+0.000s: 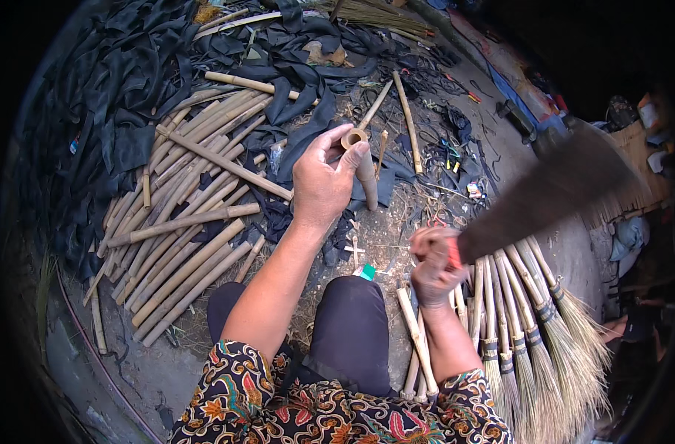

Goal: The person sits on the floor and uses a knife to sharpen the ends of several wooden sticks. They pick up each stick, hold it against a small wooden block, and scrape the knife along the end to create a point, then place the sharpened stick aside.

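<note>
Left hand [322, 181] is up front, its grip wrapped around a short bamboo tube [363, 166], standing it nearly upright on the dirt ground [382, 229], hollow end up. Right hand [433, 266] sits near the right knee, grip clenched tight on the red handle of a broad dark blade [559, 189], which angles up to the right, blurred. Finished brooms [544, 333] lie just beside that hand; bamboo poles [189, 229] are piled left, black rubber strips [130, 81] beyond.

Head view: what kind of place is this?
Probably an informal ground-level broom-making workshop. On the bare dirt floor lie a pile of cut tan bamboo sticks, finished straw brooms with bamboo handles and heaped black rubber strips.
</note>
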Tool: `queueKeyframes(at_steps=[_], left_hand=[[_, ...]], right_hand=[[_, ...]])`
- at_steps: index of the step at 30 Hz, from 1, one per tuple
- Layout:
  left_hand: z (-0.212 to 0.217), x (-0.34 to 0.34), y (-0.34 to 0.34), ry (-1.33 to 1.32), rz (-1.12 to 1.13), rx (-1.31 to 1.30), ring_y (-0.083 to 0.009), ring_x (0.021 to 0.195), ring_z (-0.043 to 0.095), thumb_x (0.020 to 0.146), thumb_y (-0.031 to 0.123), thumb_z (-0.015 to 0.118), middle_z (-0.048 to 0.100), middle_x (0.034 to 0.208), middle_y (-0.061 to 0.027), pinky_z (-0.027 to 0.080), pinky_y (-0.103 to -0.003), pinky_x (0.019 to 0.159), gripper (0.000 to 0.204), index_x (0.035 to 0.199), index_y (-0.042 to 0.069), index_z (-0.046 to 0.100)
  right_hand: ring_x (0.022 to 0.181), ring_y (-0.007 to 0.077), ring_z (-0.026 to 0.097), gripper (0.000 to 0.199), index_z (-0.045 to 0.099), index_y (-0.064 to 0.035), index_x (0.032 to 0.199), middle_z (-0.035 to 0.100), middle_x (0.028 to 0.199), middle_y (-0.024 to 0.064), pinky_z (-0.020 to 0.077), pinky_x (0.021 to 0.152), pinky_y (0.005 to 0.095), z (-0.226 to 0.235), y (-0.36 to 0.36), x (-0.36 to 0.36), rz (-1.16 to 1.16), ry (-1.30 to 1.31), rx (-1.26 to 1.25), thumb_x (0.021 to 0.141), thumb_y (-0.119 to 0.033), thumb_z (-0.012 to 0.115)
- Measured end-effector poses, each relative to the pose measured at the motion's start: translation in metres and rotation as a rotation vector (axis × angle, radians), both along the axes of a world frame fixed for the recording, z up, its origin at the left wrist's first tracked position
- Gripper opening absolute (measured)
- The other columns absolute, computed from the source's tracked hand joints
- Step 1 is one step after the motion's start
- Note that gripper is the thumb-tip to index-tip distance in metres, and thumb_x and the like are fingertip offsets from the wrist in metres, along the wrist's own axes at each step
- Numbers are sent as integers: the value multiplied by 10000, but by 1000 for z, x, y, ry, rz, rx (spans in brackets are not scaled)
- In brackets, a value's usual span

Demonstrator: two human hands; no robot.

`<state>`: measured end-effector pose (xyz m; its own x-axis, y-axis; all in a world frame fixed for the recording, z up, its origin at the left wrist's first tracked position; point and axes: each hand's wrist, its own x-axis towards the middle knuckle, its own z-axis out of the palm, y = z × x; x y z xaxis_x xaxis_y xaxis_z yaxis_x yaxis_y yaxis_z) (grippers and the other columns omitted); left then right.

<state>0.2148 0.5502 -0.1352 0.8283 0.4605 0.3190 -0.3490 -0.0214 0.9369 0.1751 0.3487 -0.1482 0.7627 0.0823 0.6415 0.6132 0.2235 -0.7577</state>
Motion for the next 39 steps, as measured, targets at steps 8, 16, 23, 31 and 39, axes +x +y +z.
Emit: queueKeyframes(at_steps=[8,16,23,31,39], left_hand=[[3,7,12,41,40,21,-182,1017,740,964,238,780,763,1097,-160,600,-303,856,439,1278,-47,665],[10,3,0,119,89,117,-179,1000,738,957,203,785,758,1099,-162,599,-304,846,416,1261,-55,669],[9,-3,3,43,79,52,-190,982,749,954,203,786,762,1091,-168,605,-304,829,423,1262,-59,662],[9,1,-10,44,86,116,-162,961,737,952,225,791,763,1058,-145,592,-297,827,421,1250,-48,673],[4,5,-4,11,102,73,-183,936,756,932,233,811,774,1023,-160,606,-304,776,419,1216,-48,688]], right_hand=[[488,96,570,269,566,-50,959,558,634,4,405,415,229,17,-10,-18,-65,641,-360,1083,-288,593],[682,243,666,278,650,2,954,667,749,158,535,681,397,-33,2,-8,-370,709,-949,1032,-264,646],[502,109,545,226,562,-8,1048,551,660,26,443,468,253,31,-16,-25,34,674,-246,1087,-229,578],[671,228,689,240,658,-22,994,674,738,147,527,635,399,-27,8,-17,-346,573,-1079,998,-261,681],[609,159,580,321,542,-6,1113,542,690,51,527,611,347,40,-25,-21,-6,322,-9,1085,-323,588]])
